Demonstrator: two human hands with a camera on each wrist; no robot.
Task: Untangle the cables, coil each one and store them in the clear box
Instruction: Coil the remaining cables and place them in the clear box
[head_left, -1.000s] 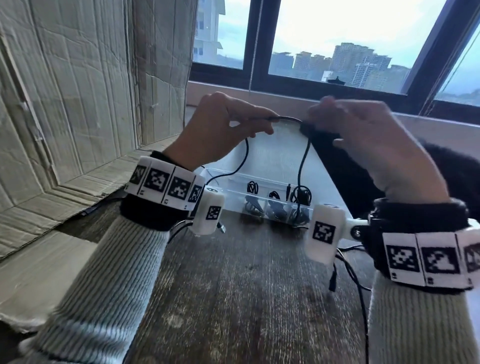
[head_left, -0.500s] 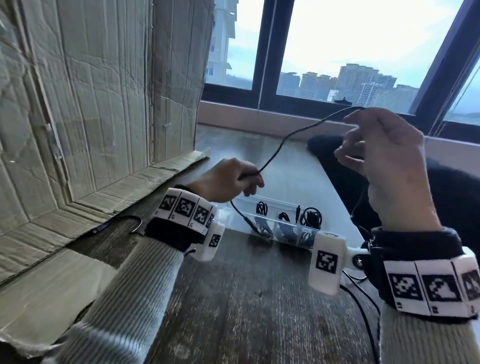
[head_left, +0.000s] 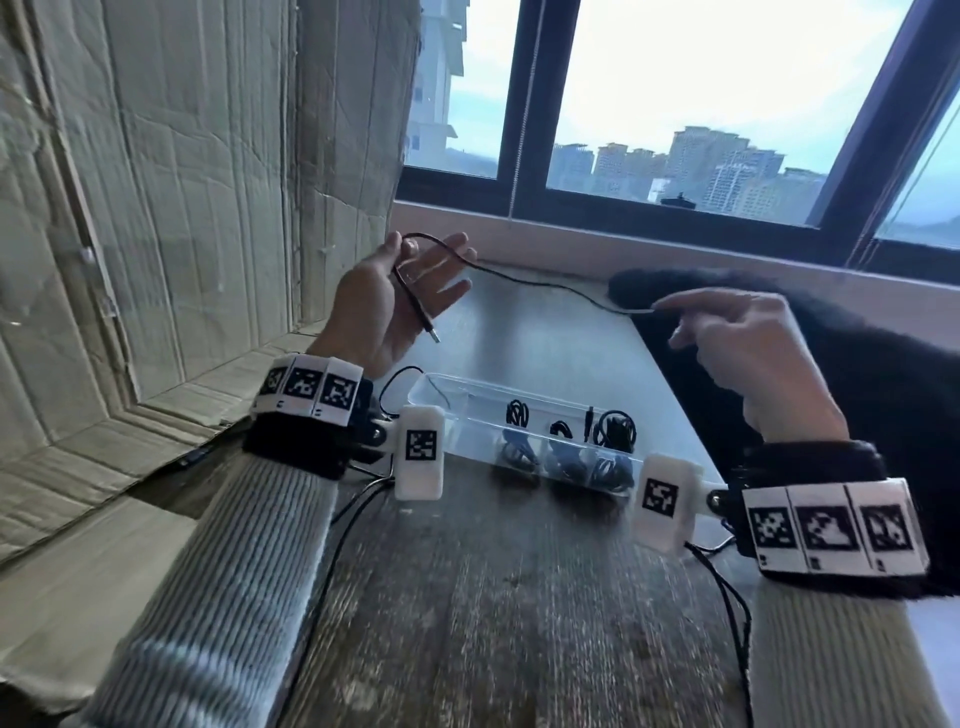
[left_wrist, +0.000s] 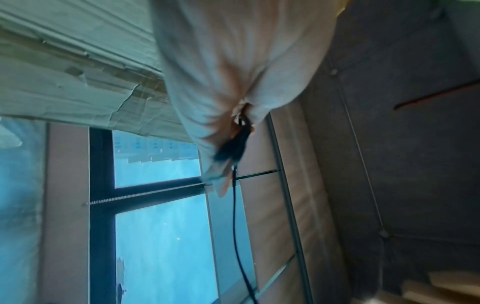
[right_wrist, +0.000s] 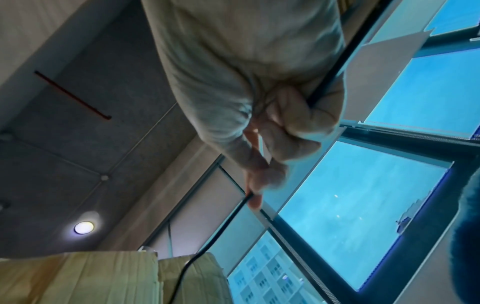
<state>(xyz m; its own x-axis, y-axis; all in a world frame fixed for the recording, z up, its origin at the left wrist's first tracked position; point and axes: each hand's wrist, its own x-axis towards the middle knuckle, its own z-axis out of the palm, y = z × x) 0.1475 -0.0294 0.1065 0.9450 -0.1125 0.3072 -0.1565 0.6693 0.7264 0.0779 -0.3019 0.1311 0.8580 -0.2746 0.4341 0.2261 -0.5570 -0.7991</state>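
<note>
Creased cardboard (head_left: 156, 208) stands left of window (head_left: 675, 104).

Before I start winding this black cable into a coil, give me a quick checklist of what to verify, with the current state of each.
1. Left hand has the thin black cable near its plug end: ok; it loops over the palm by the thumb.
2. Right hand holds the other stretch: ok, pinched at the fingertips.
3. Span between the hands free of knots: ok; one slack line.
4. Rest of the cable beyond the right hand's grip untangled: cannot tell; hidden.
5. Clear plastic box has room: ok; its left part holds no coil, coiled black cables fill the right.
</note>
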